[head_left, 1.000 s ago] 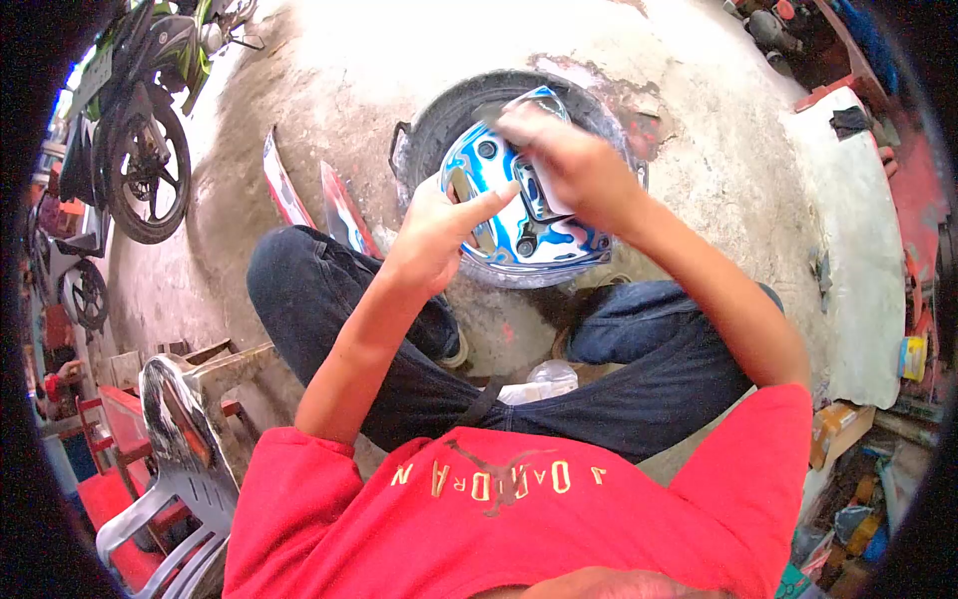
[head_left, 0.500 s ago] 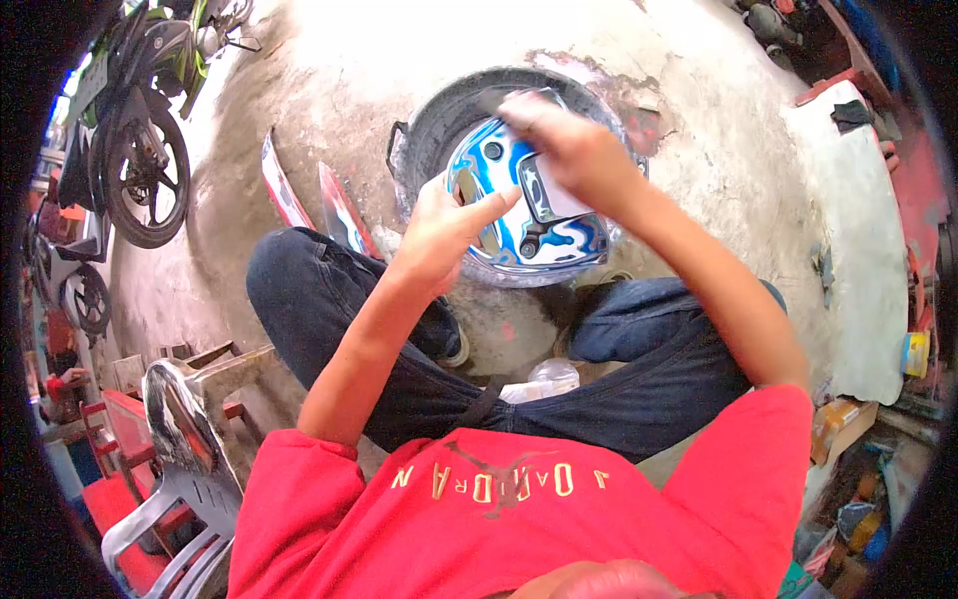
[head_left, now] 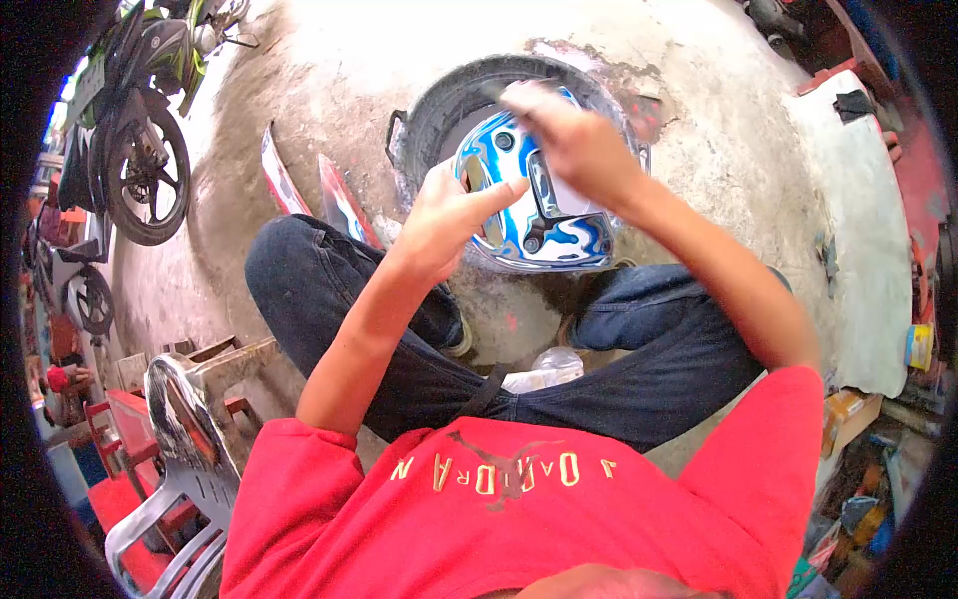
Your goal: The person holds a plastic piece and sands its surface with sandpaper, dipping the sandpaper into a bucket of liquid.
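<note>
A blue, white and black patterned panel (head_left: 511,165) is tilted over a round dark basin (head_left: 424,130) on the floor. My left hand (head_left: 446,222) grips the panel's left edge, thumb on its patterned face and the other fingers beneath. Over the panel's upper right is my right hand (head_left: 569,135), its fingers bent and blurred at the upper edge. Whatever those fingers may hold is too smeared to make out.
Two red and white panels (head_left: 344,205) lie on the floor left of the basin. A motorcycle (head_left: 145,150) stands at the upper left, a plastic chair (head_left: 185,479) at the lower left. Between my legs is a clear plastic container (head_left: 559,365). A pale board (head_left: 858,250) lies at the right.
The panel and my left hand have shifted slightly right in the view. My right hand stays over the panel's upper part, still blurred, and has moved a little.
</note>
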Tool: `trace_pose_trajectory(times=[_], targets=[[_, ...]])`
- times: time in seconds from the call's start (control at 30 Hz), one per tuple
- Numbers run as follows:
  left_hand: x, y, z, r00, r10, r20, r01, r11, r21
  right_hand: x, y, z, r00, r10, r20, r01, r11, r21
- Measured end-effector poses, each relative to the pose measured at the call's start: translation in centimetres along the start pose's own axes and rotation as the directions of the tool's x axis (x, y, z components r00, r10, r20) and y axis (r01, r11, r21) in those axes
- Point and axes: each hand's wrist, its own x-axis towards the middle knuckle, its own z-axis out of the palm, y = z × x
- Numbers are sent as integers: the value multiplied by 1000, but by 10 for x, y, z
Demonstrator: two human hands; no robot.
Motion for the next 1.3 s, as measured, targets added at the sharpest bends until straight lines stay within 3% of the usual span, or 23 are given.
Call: trace_pose_trajectory(times=[0.07, 0.1, 0.17, 0.2, 0.23, 0.3, 0.33, 0.43, 0.5, 0.53, 0.57, 0.63, 0.7, 0.73, 0.83, 0.87, 0.93, 0.97, 1.03, 1.1, 1.17, 1.23, 1.3], targets=[[4, -10, -1, 990, 131, -41, -133, 990, -42, -7, -20, 14, 962, -269, -57, 271, 961, 45], [4, -13, 1, 979, 195, -63, -199, 978, -62, -7, -12, 15, 974, -221, -50, 223, 974, 28], [-3, 4, 5, 996, 81, -49, -86, 990, -112, -2, 13, 6, 991, -126, -49, 125, 992, -17], [-2, 5, 4, 996, 73, -53, -77, 993, -92, 5, 18, -6, 995, 98, 14, -99, 994, 54], [0, 9, 7, 997, 67, -48, -71, 995, -72, 7, 28, -6, 989, 146, -28, -145, 989, 32], [-3, 11, 11, 996, 72, -50, -79, 983, -164, 0, 16, 6, 993, 16, -121, -23, 998, -61], [-1, 7, 7, 996, 72, -53, -80, 984, -161, -4, 1, 9, 994, -72, -77, 68, 996, -59], [7, 5, 7, 986, 149, -77, -160, 972, -169, -2, -15, 7, 978, -208, -38, 210, 975, 67], [2, 12, 11, 995, 89, -54, -98, 972, -211, 5, 22, -1, 987, -147, -67, 147, 989, -12], [2, 11, 8, 997, 71, -27, -74, 984, -162, 13, 24, -11, 996, 9, -86, -8, 1000, 14], [-1, 11, 8, 998, 64, -19, -67, 984, -165, 17, 23, -25, 913, 398, 92, -392, 917, -76], [-2, 15, 7, 999, 52, 0, -51, 984, -168, 5, 19, -10, 992, 119, -53, -120, 992, -33], [-2, 6, 2, 995, 97, -18, -99, 987, -128, -4, -5, 10, 953, -271, -138, 264, 962, -70], [0, 7, 0, 990, 136, -25, -138, 985, -105, -6, -14, 12, 947, -289, -139, 285, 957, -43], [-5, 19, 10, 991, 120, -66, -128, 981, -144, 12, 17, -23, 988, 150, 22, -152, 986, 63], [-4, 20, 11, 988, 132, -74, -139, 986, -90, 24, 8, -41, 859, 485, 162, -494, 869, 18], [0, 22, 13, 987, 133, -89, -142, 984, -111, 13, 15, -14, 992, 126, 1, -126, 992, 11], [0, 19, 14, 987, 123, -106, -136, 982, -129, 4, 12, -1, 996, -65, -63, 64, 998, -6], [5, 10, 3, 982, 151, -117, -162, 983, -89, -1, -20, 7, 976, -206, -74, 209, 977, 30], [4, 8, 4, 976, 178, -124, -187, 980, -69, 4, -1, -1, 969, -243, -34, 244, 969, 30], [-1, 18, 12, 983, 154, -97, -164, 981, -106, 16, 22, -10, 995, 97, -18, -94, 988, 119], [-4, 17, 13, 982, 165, -90, -171, 982, -75, 13, 14, -10, 969, 248, 17, -248, 962, 118], [-2, 10, 7, 988, 132, -74, -139, 986, -91, -4, -11, 11, 986, -144, -83, 142, 990, -27]])
